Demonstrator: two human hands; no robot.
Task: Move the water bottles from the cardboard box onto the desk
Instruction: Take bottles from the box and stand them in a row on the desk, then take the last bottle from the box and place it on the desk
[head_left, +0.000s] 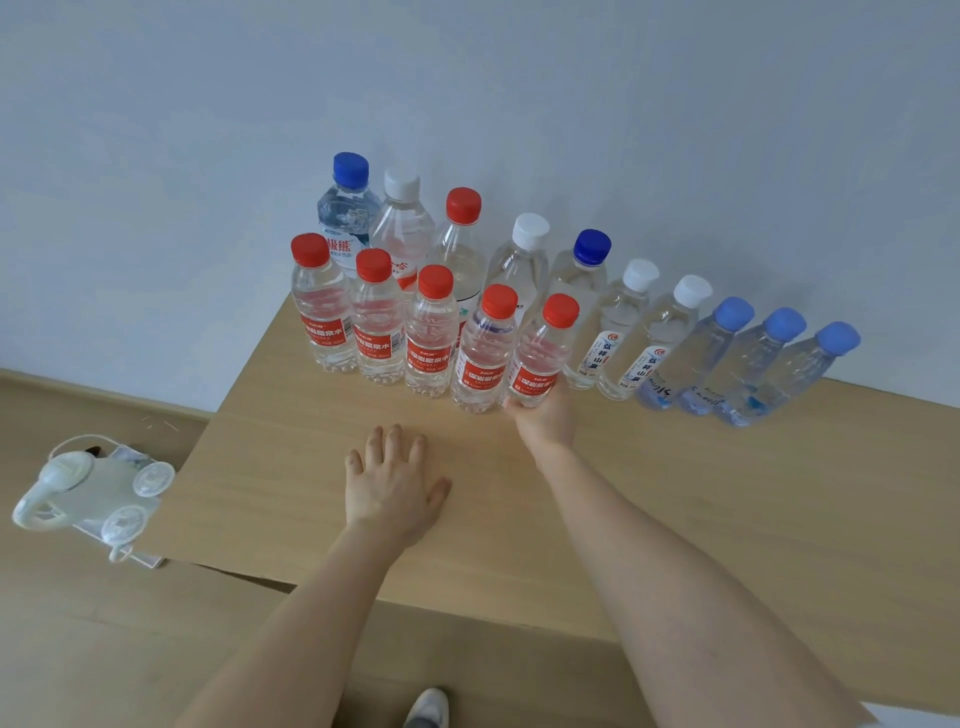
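Several water bottles stand upright on the wooden desk (727, 509) by the wall, with red, white and blue caps. A front row of red-capped, red-labelled bottles runs from the left (322, 306) to the rightmost one (545, 353). My right hand (543, 421) grips the base of that rightmost red-capped bottle, which stands on the desk next to the others. My left hand (392, 488) lies flat on the desk with fingers spread, holding nothing. Light-blue-capped bottles (769, 369) end the back row at the right. The cardboard box is not in view.
A large clear water jug with a white handle (88, 488) lies on the wooden floor to the left of the desk. The desk's left edge (208, 431) runs diagonally. A shoe (428, 706) shows at the bottom. A plain wall rises behind the bottles.
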